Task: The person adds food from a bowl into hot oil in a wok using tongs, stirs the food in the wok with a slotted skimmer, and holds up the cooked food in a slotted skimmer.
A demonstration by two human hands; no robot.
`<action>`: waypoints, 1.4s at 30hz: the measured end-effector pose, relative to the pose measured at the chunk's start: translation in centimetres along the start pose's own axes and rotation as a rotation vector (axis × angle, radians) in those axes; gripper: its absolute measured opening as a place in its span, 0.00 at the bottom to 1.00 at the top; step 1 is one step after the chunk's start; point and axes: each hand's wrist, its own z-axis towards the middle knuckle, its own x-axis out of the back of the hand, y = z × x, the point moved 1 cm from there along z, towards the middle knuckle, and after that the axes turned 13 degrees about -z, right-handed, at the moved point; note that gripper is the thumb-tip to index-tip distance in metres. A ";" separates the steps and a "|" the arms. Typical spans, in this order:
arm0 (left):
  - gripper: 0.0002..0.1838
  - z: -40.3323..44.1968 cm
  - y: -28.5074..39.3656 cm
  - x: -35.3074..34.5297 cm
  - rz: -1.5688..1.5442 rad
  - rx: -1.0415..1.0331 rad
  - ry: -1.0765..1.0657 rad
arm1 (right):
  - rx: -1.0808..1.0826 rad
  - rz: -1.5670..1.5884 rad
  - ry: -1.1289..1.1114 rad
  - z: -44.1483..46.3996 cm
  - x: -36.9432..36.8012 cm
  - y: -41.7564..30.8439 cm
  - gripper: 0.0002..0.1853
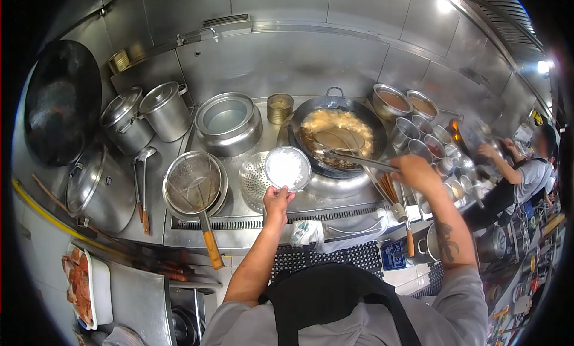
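A small metal bowl of white contents (pixel 288 167) is in my left hand (pixel 278 201), with my fingers closed on its near rim. It is held over the counter, left of a black wok (pixel 378 126). My right hand (pixel 417 171) grips the handle of a wire strainer (pixel 341 144), whose round mesh lies in the wok. Pale golden food (pixel 329 118) froths in oil around the mesh. Behind my left hand's bowl, a perforated ladle (pixel 252 177) rests on the counter.
A large strainer (pixel 192 181) sits on a bowl at left, near a water pot (pixel 229 116) and lidded pots (pixel 164 110). Seasoning containers (pixel 418 147) crowd the right, near a flame (pixel 456 132). Another person (pixel 532 173) works at far right. Meat fills a white tub (pixel 100 286) at lower left.
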 end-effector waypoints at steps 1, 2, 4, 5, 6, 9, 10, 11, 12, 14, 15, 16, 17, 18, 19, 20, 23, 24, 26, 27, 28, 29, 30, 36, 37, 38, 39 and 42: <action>0.08 0.0 -0.1 0.0 0.008 0.004 0.012 | -0.026 -0.014 -0.023 0.6 -1.3 -0.1 0.15; 0.09 -0.1 -0.2 0.0 0.006 -0.006 -0.001 | -0.050 -0.027 -0.047 1.1 -2.5 -0.4 0.15; 0.09 -0.3 -0.1 -0.1 0.000 -0.035 -0.021 | -0.082 -0.007 -0.021 1.6 -2.8 -1.1 0.15; 0.07 -0.4 0.0 -0.2 0.006 -0.044 -0.036 | -0.093 0.026 0.026 1.5 -2.5 -1.2 0.15; 0.06 -0.5 0.1 -0.3 0.012 -0.052 -0.052 | -0.106 0.060 0.072 1.3 -1.9 -1.4 0.15; 0.05 -1.0 0.8 -1.1 0.026 -0.078 -0.087 | -0.076 0.159 0.046 -0.1 3.3 -2.3 0.19; 0.05 -1.0 1.0 -1.5 0.027 -0.090 -0.096 | -0.034 0.203 0.012 -0.5 5.0 -2.6 0.19; 0.06 -1.1 1.1 -1.8 0.022 -0.123 -0.106 | -0.001 0.202 0.014 -0.8 5.5 -2.7 0.19; 0.07 -1.2 1.1 -2.2 0.016 -0.158 -0.116 | 0.033 0.200 0.018 -1.1 5.9 -2.9 0.19; 0.08 -1.4 1.3 -2.9 0.011 -0.206 -0.142 | 0.070 0.177 0.012 -1.1 6.1 -3.2 0.19; 0.08 -1.6 1.4 -3.2 0.011 -0.217 -0.159 | 0.073 0.154 0.001 -1.0 6.2 -3.5 0.19; 0.08 -1.8 1.4 -3.5 0.011 -0.227 -0.175 | 0.075 0.131 -0.010 -1.0 6.2 -3.5 0.18; 0.09 -1.7 1.2 -3.7 0.022 -0.252 -0.195 | 0.072 0.142 -0.003 -0.9 5.9 -3.4 0.18; 0.09 -1.6 0.9 -3.8 0.033 -0.279 -0.212 | 0.071 0.152 0.004 -0.8 5.4 -3.4 0.18; 0.09 -1.5 0.7 -3.8 0.045 -0.305 -0.228 | 0.070 0.164 0.010 -0.7 5.0 -3.4 0.17; 0.09 -1.4 0.5 -3.7 0.047 -0.285 -0.222 | 0.069 0.149 0.010 -0.8 5.0 -3.5 0.17; 0.09 -1.1 0.0 -3.8 0.032 -0.208 -0.181 | 0.059 0.124 0.000 -1.1 5.3 -3.7 0.15; 0.09 -0.9 0.0 -3.7 0.011 -0.176 -0.149 | 0.055 0.127 -0.008 -1.3 5.6 -3.5 0.15; 0.09 -0.4 -0.3 -3.2 -0.008 -0.126 -0.092 | 0.024 0.146 0.010 -1.4 5.7 -3.1 0.14; 0.09 -0.3 -0.5 -2.6 -0.007 -0.108 -0.069 | -0.008 0.161 0.036 -1.5 5.5 -2.7 0.14; 0.09 -0.2 -0.7 -2.1 -0.004 -0.088 -0.049 | -0.041 0.175 0.063 -1.6 5.4 -2.3 0.13; 0.09 0.0 -1.0 -1.7 0.001 -0.073 -0.037 | -0.048 0.167 0.067 -1.6 4.9 -1.9 0.13; 0.09 0.0 -1.2 -1.2 0.007 -0.058 -0.026 | -0.057 0.158 0.071 -1.3 4.2 -1.4 0.13; 0.09 -1.1 -1.6 -0.1 0.060 0.035 -0.014 | -0.111 0.094 -0.017 0.8 -2.9 -0.7 0.12; 0.08 -1.3 -1.8 0.3 0.062 0.058 -0.031 | -0.117 0.091 -0.016 0.9 -3.9 -0.8 0.12; 0.07 -1.6 -1.9 0.9 0.063 0.079 -0.048 | -0.127 0.102 0.000 0.9 -4.5 -0.8 0.12; 0.07 -2.0 -1.8 1.1 0.065 0.099 -0.065 | -0.138 0.112 0.017 1.0 -4.7 -0.9 0.12; 0.08 -3.2 -1.8 1.2 0.045 0.087 -0.078 | -0.174 0.171 0.039 -0.1 -3.5 -1.1 0.14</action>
